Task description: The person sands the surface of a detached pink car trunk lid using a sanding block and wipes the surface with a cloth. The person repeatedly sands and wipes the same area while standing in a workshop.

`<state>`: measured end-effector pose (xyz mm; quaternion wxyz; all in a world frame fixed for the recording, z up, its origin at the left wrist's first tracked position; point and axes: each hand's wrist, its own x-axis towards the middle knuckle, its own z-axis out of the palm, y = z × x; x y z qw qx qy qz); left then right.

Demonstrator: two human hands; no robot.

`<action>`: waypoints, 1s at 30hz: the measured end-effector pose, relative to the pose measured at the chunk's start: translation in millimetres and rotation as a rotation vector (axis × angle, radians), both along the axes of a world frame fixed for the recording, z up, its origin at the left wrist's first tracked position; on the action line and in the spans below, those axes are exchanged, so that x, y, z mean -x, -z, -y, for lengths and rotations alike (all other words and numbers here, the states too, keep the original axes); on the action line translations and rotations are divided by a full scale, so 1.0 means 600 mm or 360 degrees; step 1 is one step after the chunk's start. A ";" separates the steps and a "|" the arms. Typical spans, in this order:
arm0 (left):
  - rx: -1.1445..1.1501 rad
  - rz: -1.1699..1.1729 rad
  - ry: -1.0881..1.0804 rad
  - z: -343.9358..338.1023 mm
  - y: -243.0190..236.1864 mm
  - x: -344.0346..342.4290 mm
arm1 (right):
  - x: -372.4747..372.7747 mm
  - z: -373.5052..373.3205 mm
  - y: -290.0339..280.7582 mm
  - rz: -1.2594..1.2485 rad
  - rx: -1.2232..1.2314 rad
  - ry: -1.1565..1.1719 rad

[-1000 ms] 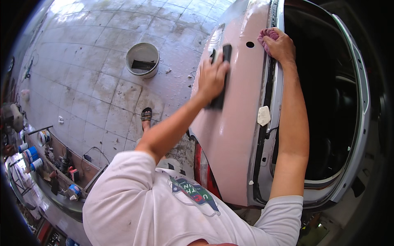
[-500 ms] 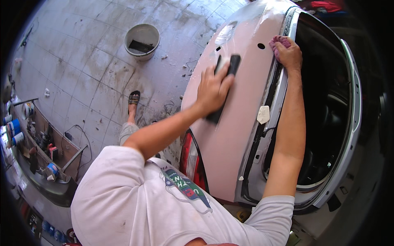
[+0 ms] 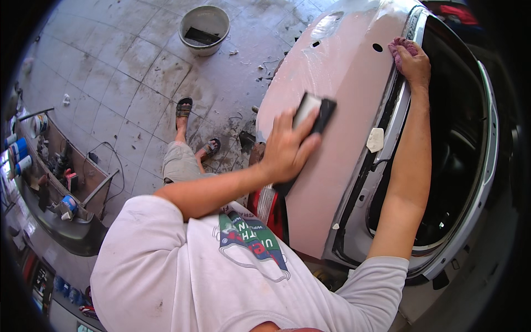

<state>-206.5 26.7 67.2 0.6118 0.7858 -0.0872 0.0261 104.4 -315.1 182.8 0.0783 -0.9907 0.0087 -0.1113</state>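
A grey bucket [image 3: 207,50] stands at the upper centre-left of the frame, with a dark flat piece [image 3: 202,36] lying inside it. At the left edge, a dark bumper [image 3: 77,235] lies like a trough; within it sit a blue-labelled can [image 3: 68,204], a white tub [image 3: 38,125] and a jumble of small things too blurred to name.

The pink-coated car panel [image 3: 354,99] fills the middle of the frame. Wet streaks and a paler patch mark its upper part, near a round dark hole [image 3: 377,48]. Just right of centre, a whitish pad [image 3: 375,140] rests along its edge, and a red-and-clear tail light [image 3: 265,206] shows below the left hand [image 3: 290,146]. That hand's fingers grasp a black sanding block [image 3: 327,112] with a pale top, at the centre of the frame, flat against the panel. The right hand [image 3: 415,67], upper right, clutches a crumpled purple cloth [image 3: 402,51] at the panel's edge. Stained grey tiles [image 3: 121,97] cover the floor.
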 end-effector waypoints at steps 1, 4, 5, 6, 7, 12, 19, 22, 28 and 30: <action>0.0021 0.0036 0.0030 -0.013 0.002 0.017 | 0.007 -0.014 -0.010 -0.0005 0.0012 0.0008; 0.0056 0.0089 0.0063 -0.033 0.029 0.029 | 0.002 -0.035 -0.014 0.0013 0.0027 -0.0019; 0.0054 0.0066 0.0062 -0.031 0.041 0.011 | 0.007 -0.034 -0.018 0.0030 0.0033 -0.0015; 0.0059 0.0041 0.0073 -0.027 0.056 -0.008 | 0.016 -0.024 -0.022 0.0029 0.0032 0.0012; 0.0007 -0.0075 0.0033 -0.025 0.079 -0.036 | 0.018 -0.016 -0.023 0.0030 0.0022 0.0022; 0.1195 -0.1070 -0.0128 -0.091 0.223 -0.141 | 0.018 -0.079 -0.025 0.0053 -0.0075 -0.0009; 0.2121 -0.1429 0.0427 -0.276 0.201 -0.107 | 0.025 -0.078 -0.012 0.0051 0.0170 0.0125; 0.1818 -0.1581 0.0286 -0.325 0.188 -0.110 | 0.056 -0.075 -0.045 0.0189 0.0709 -0.0060; 0.1285 -0.1683 0.0296 -0.446 0.190 -0.180 | 0.249 -0.358 -0.117 -0.0083 -0.0701 0.0113; 0.1024 -0.1512 0.0334 -0.427 0.140 -0.205 | 0.345 -0.423 -0.085 -0.0300 -0.1346 0.0142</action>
